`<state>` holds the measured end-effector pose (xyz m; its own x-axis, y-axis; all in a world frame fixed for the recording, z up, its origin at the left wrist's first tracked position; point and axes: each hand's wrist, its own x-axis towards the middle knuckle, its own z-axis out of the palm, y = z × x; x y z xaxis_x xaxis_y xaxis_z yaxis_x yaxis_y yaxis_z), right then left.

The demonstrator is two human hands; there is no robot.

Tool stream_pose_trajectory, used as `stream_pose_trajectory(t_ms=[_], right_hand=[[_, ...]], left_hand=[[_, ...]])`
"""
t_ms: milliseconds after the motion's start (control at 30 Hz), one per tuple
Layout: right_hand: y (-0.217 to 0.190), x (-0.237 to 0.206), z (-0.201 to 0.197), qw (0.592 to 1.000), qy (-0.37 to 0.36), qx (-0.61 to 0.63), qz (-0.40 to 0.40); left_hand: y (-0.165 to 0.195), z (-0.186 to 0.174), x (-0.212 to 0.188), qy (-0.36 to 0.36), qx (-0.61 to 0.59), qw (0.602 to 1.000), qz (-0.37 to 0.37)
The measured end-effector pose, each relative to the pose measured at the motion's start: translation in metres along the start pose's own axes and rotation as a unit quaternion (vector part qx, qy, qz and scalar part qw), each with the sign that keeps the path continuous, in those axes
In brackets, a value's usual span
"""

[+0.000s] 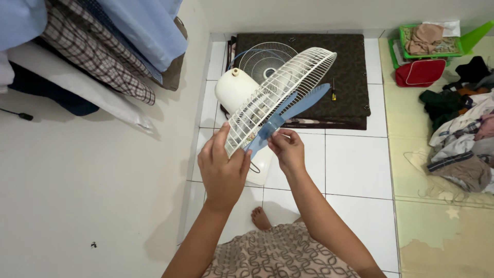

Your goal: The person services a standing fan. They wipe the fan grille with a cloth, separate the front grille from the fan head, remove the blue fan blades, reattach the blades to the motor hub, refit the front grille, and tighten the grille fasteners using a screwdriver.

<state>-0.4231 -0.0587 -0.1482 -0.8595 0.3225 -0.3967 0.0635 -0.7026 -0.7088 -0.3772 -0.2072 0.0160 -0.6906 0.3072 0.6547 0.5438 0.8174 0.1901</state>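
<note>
White floor tiles run between a white wall and a green mat. Above them, the left hand clamps the lower rim of a tilted white fan grille; the right hand pinches the blue fan blade at its hub. Beyond lie the fan motor, a second grille and a dark mat. A red pouch sits at the far right.

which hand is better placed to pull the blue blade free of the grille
Likely the right hand: its fingertips already pinch the blue fan blade at its hub, while the left hand grips the white grille's rim.
</note>
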Motion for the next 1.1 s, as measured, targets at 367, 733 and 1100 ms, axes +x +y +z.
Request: stream_pose_trajectory(t_ms=[367,733,1100], right_hand=[[0.016,0.014,-0.004,0.975,-0.051,-0.073,-0.202],[0.005,0.025,-0.01,0.996,-0.03,0.039,0.069],[0.002,0.036,-0.008,0.997,-0.07,0.045,-0.008]], left_hand=[[0.002,0.003,-0.001,0.008,0.0,1.0,0.0],[0.007,0.006,0.005,0.021,0.019,0.999,-0.03],[0.013,0.008,0.008,0.035,0.037,0.998,-0.046]])
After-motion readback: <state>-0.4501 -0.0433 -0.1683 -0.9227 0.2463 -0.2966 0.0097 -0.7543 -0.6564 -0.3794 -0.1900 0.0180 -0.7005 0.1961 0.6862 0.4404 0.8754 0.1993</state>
